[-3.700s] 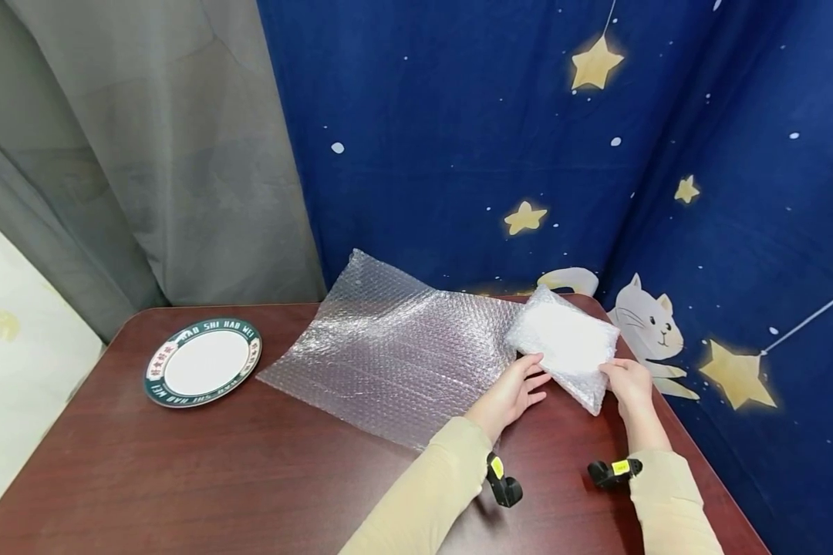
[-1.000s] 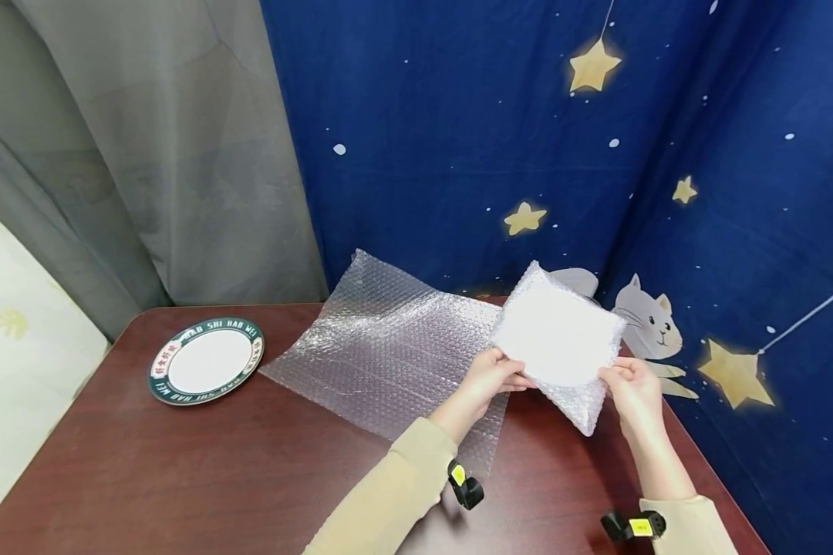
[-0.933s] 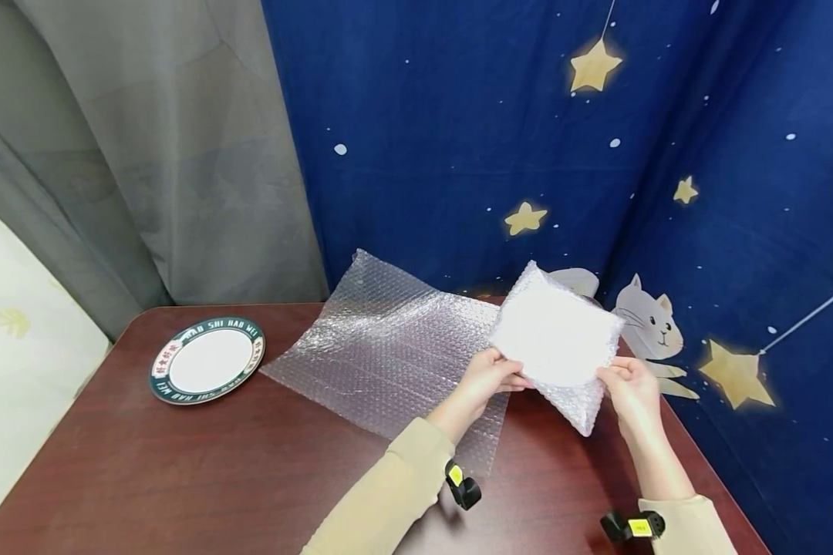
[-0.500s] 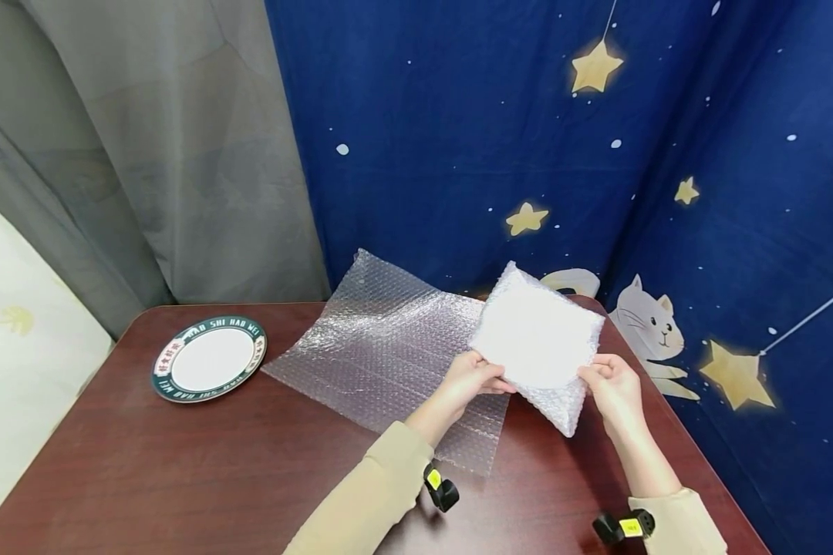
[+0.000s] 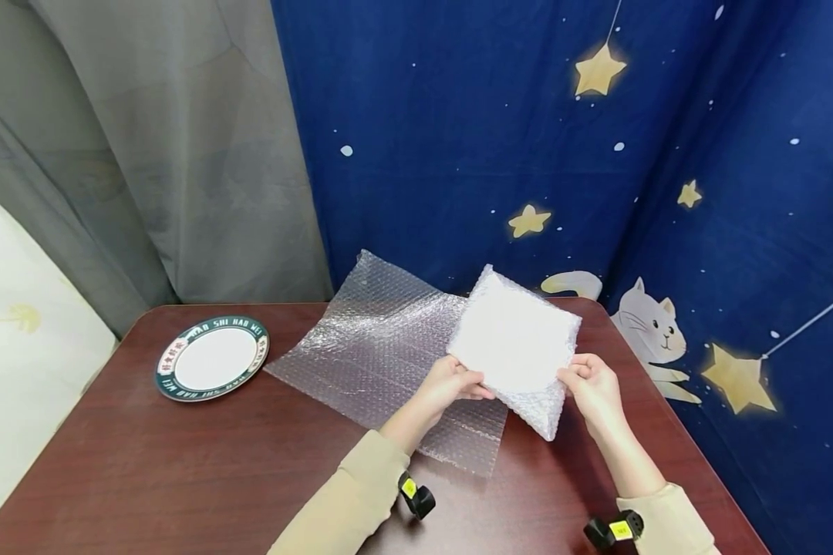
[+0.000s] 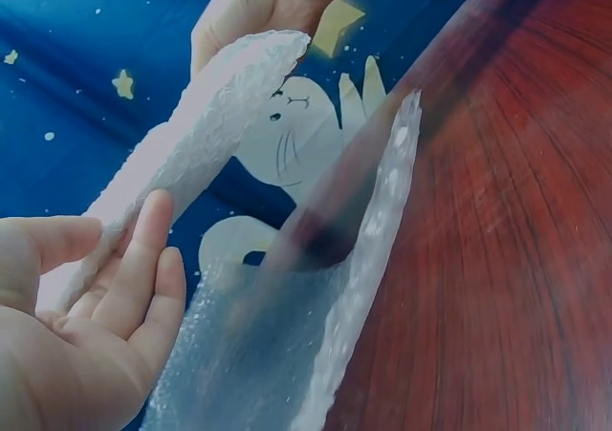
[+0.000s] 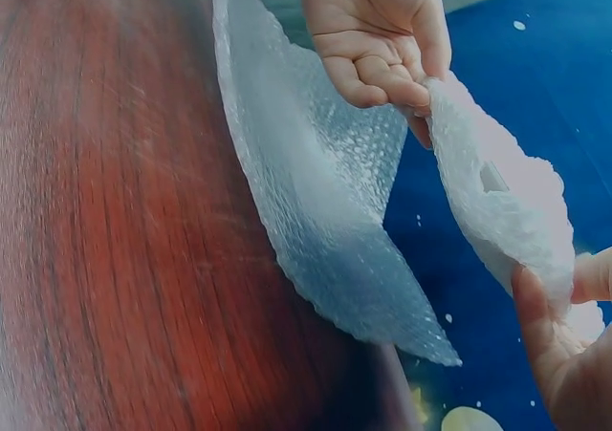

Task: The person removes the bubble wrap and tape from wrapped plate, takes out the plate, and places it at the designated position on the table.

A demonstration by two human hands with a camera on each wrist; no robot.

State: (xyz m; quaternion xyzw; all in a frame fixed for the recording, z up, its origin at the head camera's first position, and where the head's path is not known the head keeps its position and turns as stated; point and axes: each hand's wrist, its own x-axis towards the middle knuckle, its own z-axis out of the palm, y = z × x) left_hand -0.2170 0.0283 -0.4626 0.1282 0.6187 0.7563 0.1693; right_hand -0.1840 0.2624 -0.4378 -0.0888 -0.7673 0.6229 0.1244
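Observation:
A flat white packet wrapped in bubble wrap [image 5: 517, 339] is held up at a tilt over the right part of the table. My left hand [image 5: 451, 385] pinches its lower left edge between thumb and fingers. Its right edge is gripped by my right hand [image 5: 592, 389]. What lies inside the packet is hidden by glare and wrapping. Seen edge-on in the right wrist view, the packet [image 7: 497, 197] spans both hands. Behind and left of it, a large sheet of bubble wrap [image 5: 375, 347] is spread on the table, partly covered by my left hand and the packet.
A round plate [image 5: 213, 360] with a white middle and a dark green lettered rim lies at the table's back left. The dark red wooden table [image 5: 250, 470] ends at a blue star-patterned curtain [image 5: 444, 154] and a grey curtain [image 5: 229, 193].
Both hands have lifted the packet from near the table's right edge and carried it leftward, tilting its face toward the head camera. The sheet and plate stay where they were.

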